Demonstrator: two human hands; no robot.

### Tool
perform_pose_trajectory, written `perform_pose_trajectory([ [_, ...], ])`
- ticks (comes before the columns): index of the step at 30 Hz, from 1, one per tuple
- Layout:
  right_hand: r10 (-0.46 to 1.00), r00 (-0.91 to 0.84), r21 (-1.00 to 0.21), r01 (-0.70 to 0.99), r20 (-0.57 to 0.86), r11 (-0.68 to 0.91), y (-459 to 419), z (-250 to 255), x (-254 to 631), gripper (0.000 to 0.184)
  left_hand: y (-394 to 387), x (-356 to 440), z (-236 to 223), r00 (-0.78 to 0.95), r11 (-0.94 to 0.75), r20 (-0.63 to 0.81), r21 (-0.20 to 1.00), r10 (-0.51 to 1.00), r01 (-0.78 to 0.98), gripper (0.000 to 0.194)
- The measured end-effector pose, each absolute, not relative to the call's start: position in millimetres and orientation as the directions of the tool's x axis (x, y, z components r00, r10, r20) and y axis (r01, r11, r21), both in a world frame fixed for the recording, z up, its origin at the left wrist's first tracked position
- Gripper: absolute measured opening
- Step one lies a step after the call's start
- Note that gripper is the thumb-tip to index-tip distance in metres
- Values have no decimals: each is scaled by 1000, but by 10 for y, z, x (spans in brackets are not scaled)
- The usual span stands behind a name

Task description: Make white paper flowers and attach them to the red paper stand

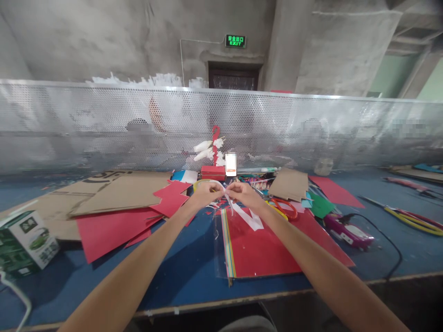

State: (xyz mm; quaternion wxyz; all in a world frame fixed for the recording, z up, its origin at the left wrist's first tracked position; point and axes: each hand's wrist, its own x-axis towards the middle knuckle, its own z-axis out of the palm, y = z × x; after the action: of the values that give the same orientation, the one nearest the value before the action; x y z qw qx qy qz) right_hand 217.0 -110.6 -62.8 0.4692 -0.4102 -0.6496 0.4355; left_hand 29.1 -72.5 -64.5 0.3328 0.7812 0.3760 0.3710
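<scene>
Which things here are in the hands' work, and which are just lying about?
In hand:
left hand
right hand
white paper strip

Lying about:
scissors
glue gun
cardboard
green box
pack of coloured paper

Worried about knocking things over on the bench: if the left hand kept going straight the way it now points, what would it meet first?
Probably the right hand: the left hand points right and slightly away, and both pinch the white paper strip. Past that lie the red box and small white card, though depth is unclear.
</scene>
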Motion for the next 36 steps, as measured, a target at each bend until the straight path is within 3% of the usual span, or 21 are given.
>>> perform_pose_trajectory([
  [6, 945, -216, -956, 109, 246, 274, -1134, -614, 2169, 20, -746, 295, -630, 449, -482, 323, 822, 833, 303, 20],
  [11, 919, -206, -920, 134, 337, 368, -1108, -639, 2155, 20, -716, 286, -653, 434, -483, 322, 807, 842, 339, 21],
  [20, 907, -244, -889, 229, 342, 397, -1107, -629, 2173, 28, -727, 282, -648, 454, -528, 349, 769, 820, 362, 24],
  [27, 886, -244, -835, 309, 394, 456, -1023, -707, 2180, 20, -775, 284, -621, 505, -602, 385, 696, 773, 392, 22],
  [36, 919, -241, -894, 253, 313, 371, -1119, -630, 2167, 15, -725, 286, -652, 491, -509, 300, 776, 818, 373, 24],
])
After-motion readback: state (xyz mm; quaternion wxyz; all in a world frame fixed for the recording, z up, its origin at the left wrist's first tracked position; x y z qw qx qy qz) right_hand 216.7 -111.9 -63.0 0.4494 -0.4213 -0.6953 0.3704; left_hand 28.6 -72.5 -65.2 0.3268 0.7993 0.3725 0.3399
